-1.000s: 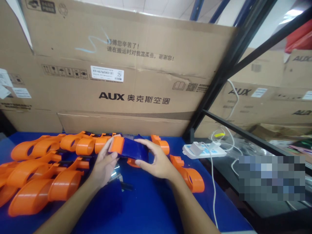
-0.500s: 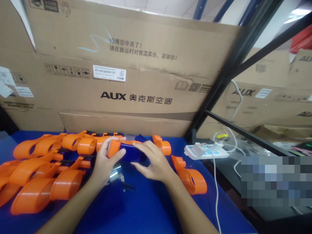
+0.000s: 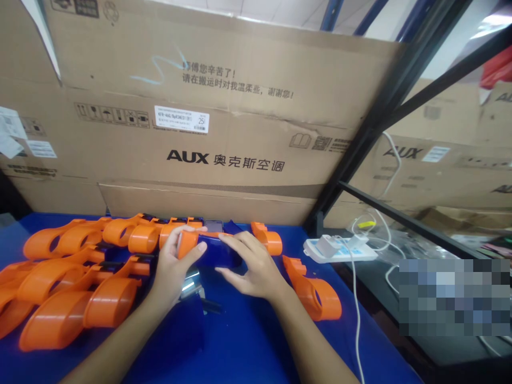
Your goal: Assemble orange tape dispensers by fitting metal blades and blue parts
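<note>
My left hand [image 3: 176, 264] is closed around the orange end of an orange plastic piece [image 3: 186, 244], its thumb pressing along the near side. A shiny dark blue band [image 3: 218, 250] covers the rest of that piece. My right hand [image 3: 254, 264] curls over the band's right end, fingers on top and thumb lower down; its far side is hidden. Below my left hand lies a clear shiny item [image 3: 191, 285], with a dark flat strip [image 3: 212, 305] beside it. Several orange looped plastic parts [image 3: 110, 301], some with black ends, lie in rows to the left.
The blue tabletop [image 3: 240, 341] carries two more orange looped parts [image 3: 320, 298] on the right. A white power strip [image 3: 340, 249] with plugs and a trailing cable [image 3: 356, 320] sits at the right edge. Behind stand a large cardboard sheet [image 3: 224, 197] and a black rack post [image 3: 360, 144].
Both hands keep the same hold on the orange piece and its blue band. The whole view has shifted very slightly.
</note>
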### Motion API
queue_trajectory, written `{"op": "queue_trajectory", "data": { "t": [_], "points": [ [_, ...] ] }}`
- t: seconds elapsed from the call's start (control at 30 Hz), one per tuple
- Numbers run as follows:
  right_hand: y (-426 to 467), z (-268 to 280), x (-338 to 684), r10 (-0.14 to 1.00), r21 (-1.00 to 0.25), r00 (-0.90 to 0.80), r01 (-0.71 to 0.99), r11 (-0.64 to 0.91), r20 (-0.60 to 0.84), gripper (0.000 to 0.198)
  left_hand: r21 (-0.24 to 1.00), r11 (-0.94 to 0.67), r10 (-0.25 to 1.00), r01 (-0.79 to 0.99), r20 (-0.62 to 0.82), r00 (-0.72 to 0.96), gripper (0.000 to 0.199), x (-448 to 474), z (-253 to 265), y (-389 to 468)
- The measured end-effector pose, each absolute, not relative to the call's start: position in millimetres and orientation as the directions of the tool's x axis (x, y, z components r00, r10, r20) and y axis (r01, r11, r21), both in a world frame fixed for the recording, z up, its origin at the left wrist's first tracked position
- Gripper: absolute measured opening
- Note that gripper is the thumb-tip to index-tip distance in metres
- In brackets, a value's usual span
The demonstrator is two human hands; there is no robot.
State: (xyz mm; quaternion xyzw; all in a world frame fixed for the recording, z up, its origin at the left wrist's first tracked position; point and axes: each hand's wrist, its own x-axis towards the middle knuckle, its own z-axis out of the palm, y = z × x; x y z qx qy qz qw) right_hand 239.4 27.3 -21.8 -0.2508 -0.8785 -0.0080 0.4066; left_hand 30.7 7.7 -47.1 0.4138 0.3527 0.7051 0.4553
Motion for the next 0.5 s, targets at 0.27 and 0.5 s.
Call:
{"op": "queue_trajectory", "data": {
  "t": [0.27, 0.5],
  "points": [
    [22.6, -15.4, 242.2, 0.564, -0.355, -0.424, 0.476, 0.804, 0.709, 0.063, 0.860, -0.237, 0.971, -0.452, 0.195, -0.138, 0.055, 29.8, -51.6, 8.3],
    [26.8, -26.9, 231.1, 0.788, -0.767, -0.282, 0.206, 0.608, 0.548, 0.039, 0.870, -0.238, 0.944, -0.431, 0.311, 0.107, 0.082, 33.3, -56.6, 5.2]
  ]
}}
